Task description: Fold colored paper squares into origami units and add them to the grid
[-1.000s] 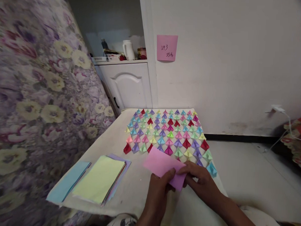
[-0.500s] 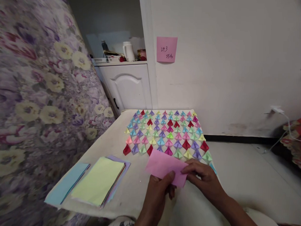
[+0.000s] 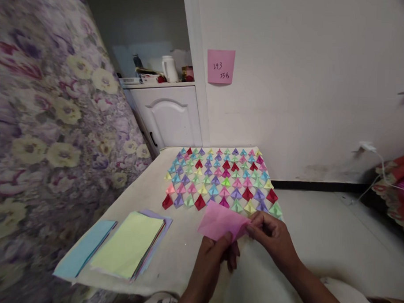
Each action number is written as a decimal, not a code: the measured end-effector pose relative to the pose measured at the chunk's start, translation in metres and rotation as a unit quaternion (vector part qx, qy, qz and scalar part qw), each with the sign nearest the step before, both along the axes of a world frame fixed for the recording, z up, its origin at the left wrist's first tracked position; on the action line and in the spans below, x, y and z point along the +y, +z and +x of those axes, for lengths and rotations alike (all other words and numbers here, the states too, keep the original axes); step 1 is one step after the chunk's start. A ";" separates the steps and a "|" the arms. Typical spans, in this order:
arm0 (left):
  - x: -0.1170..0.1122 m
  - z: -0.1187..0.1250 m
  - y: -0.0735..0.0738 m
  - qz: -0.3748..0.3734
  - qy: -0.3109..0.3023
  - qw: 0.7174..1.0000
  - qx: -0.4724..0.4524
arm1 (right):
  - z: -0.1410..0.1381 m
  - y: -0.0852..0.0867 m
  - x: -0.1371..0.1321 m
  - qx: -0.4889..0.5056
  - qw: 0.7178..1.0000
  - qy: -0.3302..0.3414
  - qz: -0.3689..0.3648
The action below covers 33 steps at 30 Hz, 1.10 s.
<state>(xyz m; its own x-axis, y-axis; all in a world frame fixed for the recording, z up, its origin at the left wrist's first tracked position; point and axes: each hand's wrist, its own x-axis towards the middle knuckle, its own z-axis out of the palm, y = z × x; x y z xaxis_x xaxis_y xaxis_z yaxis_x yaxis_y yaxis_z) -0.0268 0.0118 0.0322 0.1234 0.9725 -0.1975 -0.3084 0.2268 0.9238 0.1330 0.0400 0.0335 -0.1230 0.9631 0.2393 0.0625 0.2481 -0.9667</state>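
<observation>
A sheet of pink paper (image 3: 216, 220) is held above the near part of the table, its surface showing faint creases. My left hand (image 3: 218, 253) grips its lower edge, thumb on top and fingers underneath. At the paper's right end, my right hand (image 3: 268, 231) pinches the corner, which bends between thumb and fingers. Just beyond the paper lie rows of small folded paper pieces (image 3: 225, 182) in many colours.
On the table's left side lie a stack of pale yellow and other coloured paper (image 3: 129, 244) and a blue paper pile (image 3: 86, 249). The cream tabletop (image 3: 172, 256) meets the wall at the back. A floral curtain (image 3: 57, 133) hangs left.
The right-hand corner of the pink paper now bends in my right hand's pinch; before, that end was flatter. The view has shifted slightly.
</observation>
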 end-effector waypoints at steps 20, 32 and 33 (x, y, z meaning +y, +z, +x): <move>0.004 0.004 -0.004 -0.031 0.059 0.997 0.041 | -0.006 -0.006 -0.003 -0.033 0.998 -0.035 -0.038; -0.002 0.009 0.002 0.071 0.236 0.969 0.016 | -0.002 -0.007 0.005 0.007 0.995 -0.091 -0.025; -0.003 0.010 0.003 0.068 0.227 0.971 0.018 | -0.001 -0.007 0.004 0.003 0.995 -0.094 -0.020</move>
<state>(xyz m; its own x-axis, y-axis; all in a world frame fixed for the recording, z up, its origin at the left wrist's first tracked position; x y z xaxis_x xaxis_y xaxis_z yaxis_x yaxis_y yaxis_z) -0.0164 0.0087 0.0347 -0.3291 0.9424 -0.0599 -0.3158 -0.0501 0.9475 0.1316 0.0444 0.0262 0.0616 0.9776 0.2010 0.0977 0.1945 -0.9760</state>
